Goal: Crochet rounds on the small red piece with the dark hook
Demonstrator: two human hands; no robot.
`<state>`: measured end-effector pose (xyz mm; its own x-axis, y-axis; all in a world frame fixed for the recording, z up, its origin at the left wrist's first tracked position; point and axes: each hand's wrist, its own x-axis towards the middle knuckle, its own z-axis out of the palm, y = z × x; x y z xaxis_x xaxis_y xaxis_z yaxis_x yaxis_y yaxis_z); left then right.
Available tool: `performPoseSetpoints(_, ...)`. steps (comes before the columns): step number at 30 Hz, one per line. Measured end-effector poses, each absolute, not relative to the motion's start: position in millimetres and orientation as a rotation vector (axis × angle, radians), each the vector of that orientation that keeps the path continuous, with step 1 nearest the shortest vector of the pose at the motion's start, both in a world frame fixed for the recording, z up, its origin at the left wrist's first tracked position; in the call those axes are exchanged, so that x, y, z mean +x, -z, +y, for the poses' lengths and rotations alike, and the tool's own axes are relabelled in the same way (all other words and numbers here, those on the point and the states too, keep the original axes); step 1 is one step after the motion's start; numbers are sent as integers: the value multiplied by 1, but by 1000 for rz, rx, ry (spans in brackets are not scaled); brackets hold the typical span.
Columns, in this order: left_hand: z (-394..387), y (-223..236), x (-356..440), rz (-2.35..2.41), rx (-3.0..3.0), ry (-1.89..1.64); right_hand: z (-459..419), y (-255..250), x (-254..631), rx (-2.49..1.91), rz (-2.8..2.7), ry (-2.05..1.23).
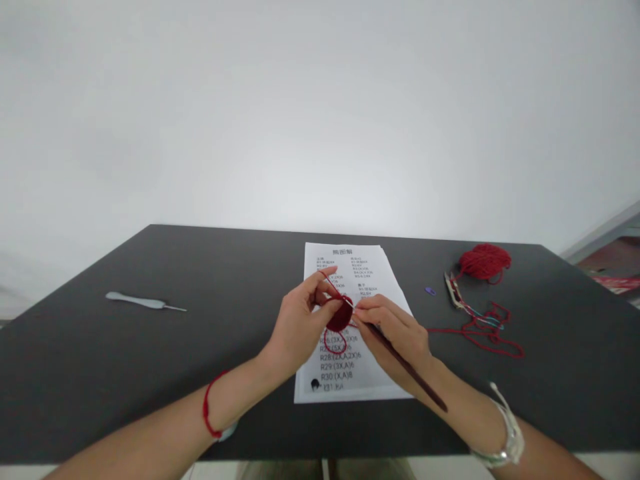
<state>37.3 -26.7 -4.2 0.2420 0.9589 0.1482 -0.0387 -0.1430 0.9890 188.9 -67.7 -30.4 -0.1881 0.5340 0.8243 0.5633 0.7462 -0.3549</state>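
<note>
A small dark red crochet piece is pinched in my left hand, with red yarn running up over the raised index finger. My right hand is closed around a crochet hook with a dark brown handle. The hook's thin metal tip meets the upper edge of the piece; whether it sits inside a stitch is too small to tell. A loop of red yarn hangs under the piece. Both hands are above a printed pattern sheet with rows of text.
At the right lie a red yarn ball, a small tool with a cord, a purple stitch marker and tangled red yarn. A grey-handled hook rests at the left of the black table. Behind stands a white wall.
</note>
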Motion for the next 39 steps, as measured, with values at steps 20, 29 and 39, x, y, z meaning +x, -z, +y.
performPoseSetpoints(20,-33,-3,41,730,1042,-915,-61,31,191,-824,-1678,-417)
performPoseSetpoints(29,-30,-2,39,622,750,-799,-59,33,195,-747,-1797,-142)
performPoseSetpoints(39,-20,-7,31,630,938,-880,-60,21,207,-844,-1557,-547)
